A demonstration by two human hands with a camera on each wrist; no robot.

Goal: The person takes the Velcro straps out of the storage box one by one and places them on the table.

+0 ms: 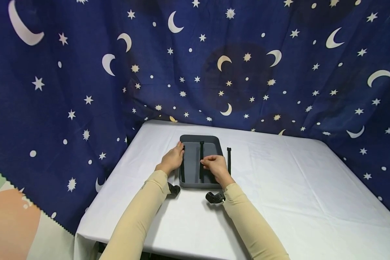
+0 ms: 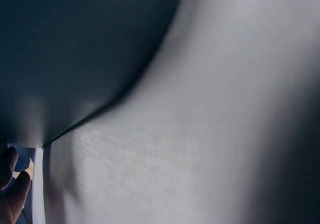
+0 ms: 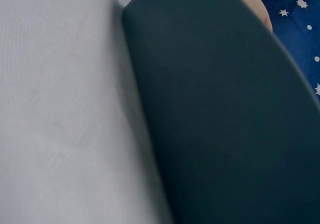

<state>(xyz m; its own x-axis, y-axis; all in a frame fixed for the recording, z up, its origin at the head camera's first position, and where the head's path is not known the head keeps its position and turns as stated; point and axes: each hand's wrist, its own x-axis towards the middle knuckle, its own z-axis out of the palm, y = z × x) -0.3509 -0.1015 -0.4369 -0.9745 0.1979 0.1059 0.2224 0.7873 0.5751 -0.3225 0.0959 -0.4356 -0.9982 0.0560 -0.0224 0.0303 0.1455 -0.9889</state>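
A grey rectangular tray [image 1: 199, 186] lies on the table. My left hand [image 1: 173, 159] holds its left rim; in the left wrist view a few fingertips [image 2: 19, 189] show beyond the dark tray wall [image 2: 75, 48]. Over the middle of the tray, my right hand [image 1: 215, 166] pinches a black cable tie [image 1: 201, 151] between thumb and fingers, its wider head pointing away from me. Inside the tray along the left wall lies another black cable tie [image 1: 182, 169], partly hidden by my left hand. The right wrist view is mostly filled by the tray's outer wall [image 3: 215, 98].
One more black cable tie [image 1: 229, 159] lies on the white tablecloth [image 1: 295, 187] just right of the tray, near my right wrist. A dark blue curtain [image 1: 195, 72] with moons and stars hangs behind the table and along its sides. Black wrist cameras [image 1: 215, 197] hang beneath both wrists.
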